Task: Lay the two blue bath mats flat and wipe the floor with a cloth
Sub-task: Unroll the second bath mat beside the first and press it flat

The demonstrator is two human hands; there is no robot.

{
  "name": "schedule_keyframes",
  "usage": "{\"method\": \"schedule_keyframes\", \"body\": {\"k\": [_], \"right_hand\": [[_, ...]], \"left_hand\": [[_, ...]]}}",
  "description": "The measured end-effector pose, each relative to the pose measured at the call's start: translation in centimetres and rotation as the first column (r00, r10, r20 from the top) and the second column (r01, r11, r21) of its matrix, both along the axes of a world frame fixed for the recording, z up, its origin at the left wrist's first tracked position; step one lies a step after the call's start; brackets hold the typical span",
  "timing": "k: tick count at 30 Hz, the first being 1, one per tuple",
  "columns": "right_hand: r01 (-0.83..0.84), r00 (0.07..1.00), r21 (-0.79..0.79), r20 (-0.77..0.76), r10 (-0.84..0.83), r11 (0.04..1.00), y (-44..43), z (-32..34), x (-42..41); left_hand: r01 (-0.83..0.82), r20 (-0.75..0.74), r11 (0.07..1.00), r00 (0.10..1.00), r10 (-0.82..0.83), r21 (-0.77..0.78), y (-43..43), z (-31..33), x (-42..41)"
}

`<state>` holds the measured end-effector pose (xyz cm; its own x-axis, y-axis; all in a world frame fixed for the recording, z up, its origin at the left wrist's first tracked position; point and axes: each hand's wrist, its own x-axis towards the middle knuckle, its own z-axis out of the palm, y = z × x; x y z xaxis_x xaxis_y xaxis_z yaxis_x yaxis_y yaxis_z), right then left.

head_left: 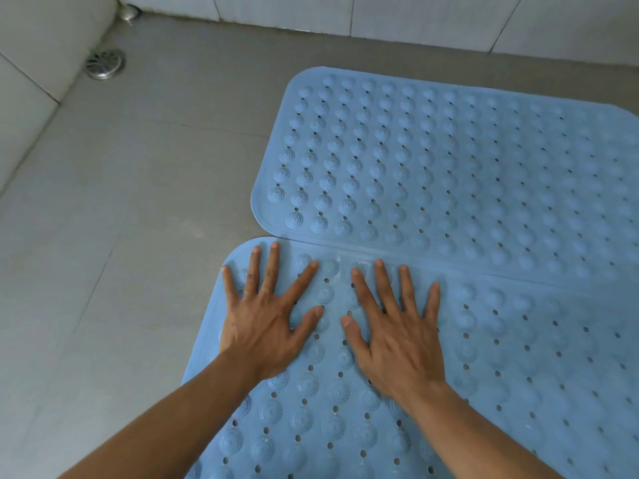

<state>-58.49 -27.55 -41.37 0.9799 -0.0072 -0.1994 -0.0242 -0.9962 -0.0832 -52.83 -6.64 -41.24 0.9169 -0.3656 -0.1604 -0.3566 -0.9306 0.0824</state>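
Okay, left hand (266, 326): open flat, fingers straight and spread, palm down, pressing on the near mat; holds nothing.
right hand (394, 333): same as I read it, open flat, fingers splayed, palm down on that same mat; grips nothing.
spacing: hands side by side, thumbs pointing at each other, close but apart; both forearms come in from the bottom edge of my view.
near mat (501, 357): blue, bumps and small holes, lying flat on the floor under both hands; hands sit by its far left corner, left little finger near its left edge.
far mat (466, 174): blue, same pattern, flat on the floor just beyond the fingertips; runs off the right edge of view.
seam: long edges of the two mats touch along a slanting line; I can't tell which one overlaps.
floor (138, 202): grey tiles, showing left of and behind the mats.
drain (105, 63): round metal grate in the far left corner, well apart from the mats.
walls (415, 22): pale tiles behind the far mat and along the left side.
metal fitting (128, 13): small, in the corner above the drain.
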Motion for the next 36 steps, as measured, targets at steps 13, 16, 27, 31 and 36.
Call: {"method": "schedule_keyframes", "body": {"k": [13,16,27,31,36], "right_hand": [[0.017,0.999,0.085,-0.033,-0.014,0.996,-0.3,-0.1,0.9],[0.017,0.999,0.117,-0.046,-0.012,0.993,-0.3,0.1,0.9],[-0.047,0.988,0.189,-0.136,0.074,0.981,-2.3,2.3,0.5],[0.003,0.999,0.187,-0.048,0.006,0.982,-6.3,3.8,-2.4],[0.175,0.984,0.108,-0.059,-0.17,0.979,-14.6,4.3,-6.6]], "left_hand": [[-0.045,-0.051,0.997,0.998,0.048,0.064,-0.4,0.4,0.9],[-0.049,-0.054,0.997,0.997,0.051,0.054,-0.4,0.4,0.8],[-0.086,-0.16,0.952,0.977,0.137,0.293,-2.2,2.9,-0.1],[-0.208,-0.163,0.965,0.959,0.233,0.158,-5.3,4.0,-2.7],[-0.115,-0.134,0.993,0.985,0.11,-0.033,-13.0,4.0,-7.1]]}}
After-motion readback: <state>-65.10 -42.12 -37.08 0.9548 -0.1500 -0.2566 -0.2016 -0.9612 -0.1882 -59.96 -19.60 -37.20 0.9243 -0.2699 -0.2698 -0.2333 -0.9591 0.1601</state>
